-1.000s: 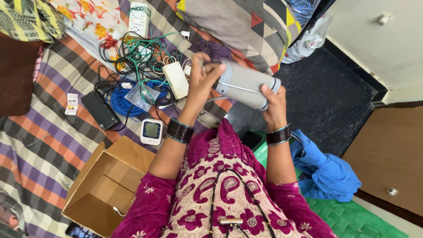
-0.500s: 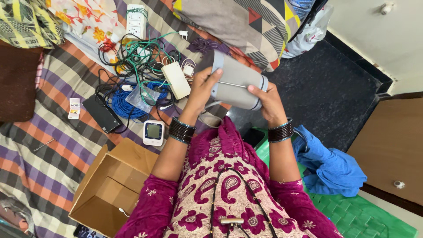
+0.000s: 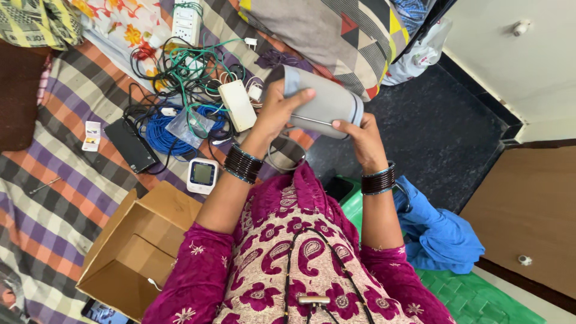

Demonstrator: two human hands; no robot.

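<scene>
My left hand (image 3: 281, 111) and right hand (image 3: 360, 139) both grip a rolled grey cuff (image 3: 324, 102), fingers wrapped around it, above tangled cables (image 3: 186, 90) on the bed (image 3: 66, 198).

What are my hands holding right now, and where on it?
Both hands hold a rolled grey cuff. The left hand wraps its left end, thumb across the top; the right hand grips the lower right edge.

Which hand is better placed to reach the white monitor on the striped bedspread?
Left, probably. The left hand grips the rolled grey cuff on the side where the white monitor lies, beside that forearm. The right hand, holding the cuff's other end, is farther away.
</scene>
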